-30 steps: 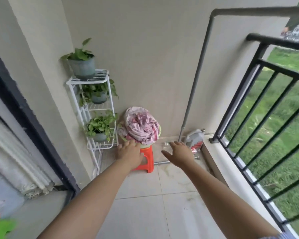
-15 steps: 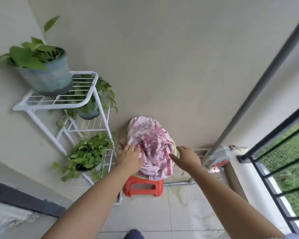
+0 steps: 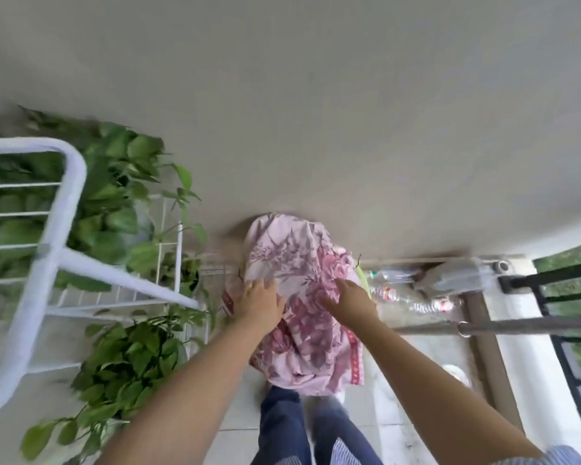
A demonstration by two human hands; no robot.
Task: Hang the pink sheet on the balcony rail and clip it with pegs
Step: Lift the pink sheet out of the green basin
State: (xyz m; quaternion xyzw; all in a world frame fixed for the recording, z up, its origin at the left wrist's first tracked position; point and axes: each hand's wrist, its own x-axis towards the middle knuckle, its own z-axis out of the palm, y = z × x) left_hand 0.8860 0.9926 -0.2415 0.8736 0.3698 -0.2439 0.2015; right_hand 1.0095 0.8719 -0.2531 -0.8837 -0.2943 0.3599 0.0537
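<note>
Sheet [image 3: 302, 297] is bunched at 6 o'clock by the wall, touched by left hand [image 3: 257, 302] and right hand [image 3: 348, 298], fingers spread. Probably soft, floppy; best gathered from underneath tbh.

white plant rack [image 3: 52, 263], leafy plants [image 3: 128, 360], plastic bottles [image 3: 413, 298]

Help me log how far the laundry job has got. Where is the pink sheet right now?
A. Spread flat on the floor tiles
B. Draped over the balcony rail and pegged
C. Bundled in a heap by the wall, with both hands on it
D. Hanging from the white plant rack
C: the pink sheet sits bunched by the wall, with the left hand and right hand on it, apart from the balcony rail.
</note>
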